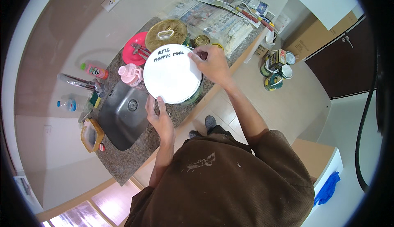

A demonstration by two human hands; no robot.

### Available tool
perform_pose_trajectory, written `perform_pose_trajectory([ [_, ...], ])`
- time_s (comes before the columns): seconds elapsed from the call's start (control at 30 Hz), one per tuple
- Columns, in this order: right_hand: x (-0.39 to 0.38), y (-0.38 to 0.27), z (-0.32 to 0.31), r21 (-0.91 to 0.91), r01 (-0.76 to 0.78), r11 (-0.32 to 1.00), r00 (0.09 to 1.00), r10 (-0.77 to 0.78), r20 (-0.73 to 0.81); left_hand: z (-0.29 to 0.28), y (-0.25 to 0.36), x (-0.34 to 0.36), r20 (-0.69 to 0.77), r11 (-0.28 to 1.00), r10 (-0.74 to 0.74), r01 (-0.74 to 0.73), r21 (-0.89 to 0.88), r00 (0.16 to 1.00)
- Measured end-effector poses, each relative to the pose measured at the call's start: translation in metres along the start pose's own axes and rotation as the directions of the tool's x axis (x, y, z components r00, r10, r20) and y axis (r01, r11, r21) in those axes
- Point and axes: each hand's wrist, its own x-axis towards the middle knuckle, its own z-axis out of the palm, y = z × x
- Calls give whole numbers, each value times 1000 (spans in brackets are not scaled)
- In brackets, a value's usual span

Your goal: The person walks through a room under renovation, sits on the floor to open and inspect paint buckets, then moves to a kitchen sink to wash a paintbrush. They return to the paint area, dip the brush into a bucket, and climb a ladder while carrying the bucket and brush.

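A round white lid [174,77] with black handwriting covers most of a can with a green side [193,97] at the counter's edge. My right hand [214,66] is closed on the lid's right rim, thumb on top and the other fingers curled over the edge. Against the near rim, the fingertips of my left hand [161,120] grip the lid from below left. Whether the lid sits tight on the can is hidden. Just behind it stands a large can with a brown, paint-stained lid [166,34] and a white handle.
Left of the lid are a pink bottle [130,74], a red plate [130,54] with forks, and a steel sink [123,116]. Newspapers [213,17] with paint rollers cover the counter's far end. Several cans [273,81] stand on the floor at right, near a cardboard box [318,36].
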Motion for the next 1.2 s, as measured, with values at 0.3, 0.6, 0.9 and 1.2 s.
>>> perform_pose_trajectory([
  [0.3,-23,-62,-21,13,85,996,996,-85,-1,-21,-4,-7,38,977,-67,73,-201,997],
  [0.6,-80,-81,-58,87,-11,996,1000,10,5,-77,-61,-29,-19,994,-78,76,-80,997],
  [0.9,-122,-80,-84,-260,596,760,803,-558,207,-90,-105,-58,-10,977,-210,210,37,978],
  [1.2,-129,-14,-105,-86,727,681,645,-636,423,-74,-74,-63,400,668,-428,582,-464,810],
])
